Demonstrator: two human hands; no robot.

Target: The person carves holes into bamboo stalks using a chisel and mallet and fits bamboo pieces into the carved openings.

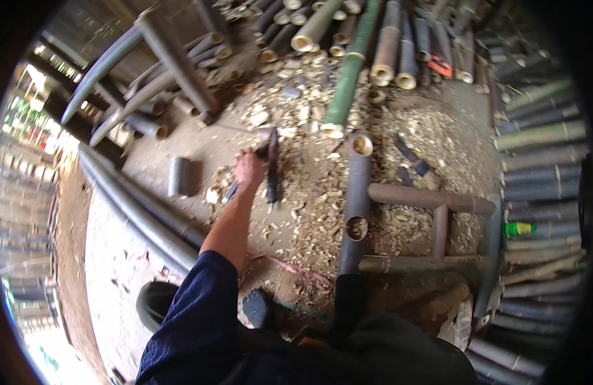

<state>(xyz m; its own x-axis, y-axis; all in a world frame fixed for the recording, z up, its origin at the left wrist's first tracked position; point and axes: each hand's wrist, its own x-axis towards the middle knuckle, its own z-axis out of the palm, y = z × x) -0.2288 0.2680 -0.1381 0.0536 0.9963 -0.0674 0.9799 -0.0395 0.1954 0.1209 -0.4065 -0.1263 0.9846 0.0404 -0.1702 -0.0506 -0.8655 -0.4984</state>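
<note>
My left hand reaches down to the chip-covered ground, its fingers closed around a dark-handled tool. A narrow grey end of that tool shows beside my wrist; its exact kind is hidden. Just right of the hand lies another long dark tool, with a brown upper part and a pale tip. A short grey cut piece of bamboo stands to the left of the hand. To the right is a joined bamboo frame, its near pole showing round cut holes. My right hand is out of view.
Wood chips litter the ground. A green bamboo pole and more cut poles lie at the back, near an orange-handled tool. Stacked bamboo lines the right; long curved poles run along the left. A pink strip lies near my foot.
</note>
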